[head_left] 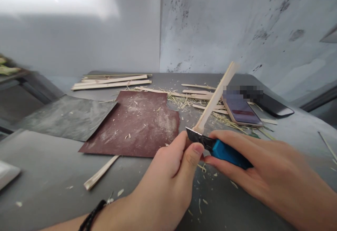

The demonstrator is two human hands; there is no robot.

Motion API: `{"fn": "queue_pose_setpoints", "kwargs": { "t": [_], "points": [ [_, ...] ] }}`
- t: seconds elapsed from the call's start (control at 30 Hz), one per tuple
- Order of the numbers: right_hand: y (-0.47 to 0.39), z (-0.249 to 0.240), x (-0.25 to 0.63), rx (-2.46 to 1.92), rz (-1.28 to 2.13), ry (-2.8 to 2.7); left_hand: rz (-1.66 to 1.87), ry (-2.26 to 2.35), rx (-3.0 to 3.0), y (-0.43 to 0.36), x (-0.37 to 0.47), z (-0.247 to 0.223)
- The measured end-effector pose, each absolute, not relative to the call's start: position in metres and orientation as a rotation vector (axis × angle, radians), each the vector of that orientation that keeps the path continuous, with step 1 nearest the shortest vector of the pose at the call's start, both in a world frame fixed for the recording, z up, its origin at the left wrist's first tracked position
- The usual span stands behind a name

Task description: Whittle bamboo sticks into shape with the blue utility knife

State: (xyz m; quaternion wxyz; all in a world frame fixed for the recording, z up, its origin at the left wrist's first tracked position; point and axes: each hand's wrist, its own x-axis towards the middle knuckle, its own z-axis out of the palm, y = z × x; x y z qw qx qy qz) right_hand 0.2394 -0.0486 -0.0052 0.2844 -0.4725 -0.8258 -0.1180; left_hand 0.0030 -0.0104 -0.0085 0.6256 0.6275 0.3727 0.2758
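A pale wooden strip (218, 94) rises at a slant from my left hand (172, 175), whose fingers and thumb are closed around its lower end. My right hand (260, 167) grips a blue utility knife (230, 154) with a black front part. The knife's blade lies across the strip just above my left fingers, touching the wood or very close to it. The strip's lower end is hidden behind my left hand. Beneath and beyond my hands, shavings lie scattered on the grey table (137, 189).
A dark red sandpaper sheet (139, 125) overlaps a grey sheet (71, 117). Several wooden strips (113, 82) lie at the back left, and a short strip (101, 173) sits in front. Thin shavings (181, 101) surround more strips. A phone (243, 108) and a black object (276, 104) are at right.
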Motion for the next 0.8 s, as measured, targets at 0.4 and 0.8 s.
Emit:
{"fn": "queue_pose_setpoints", "kwargs": {
  "t": [0.4, 0.8],
  "points": [
    [-0.054, -0.018, 0.234, -1.377, -0.179, -2.1, 0.621, 0.897, 1.403, -0.011, 0.001, -0.008],
    [-0.056, -0.015, 0.234, -1.385, -0.226, -2.111, 0.628, 0.899, 1.489, -0.011, 0.002, -0.006]
  ]
}}
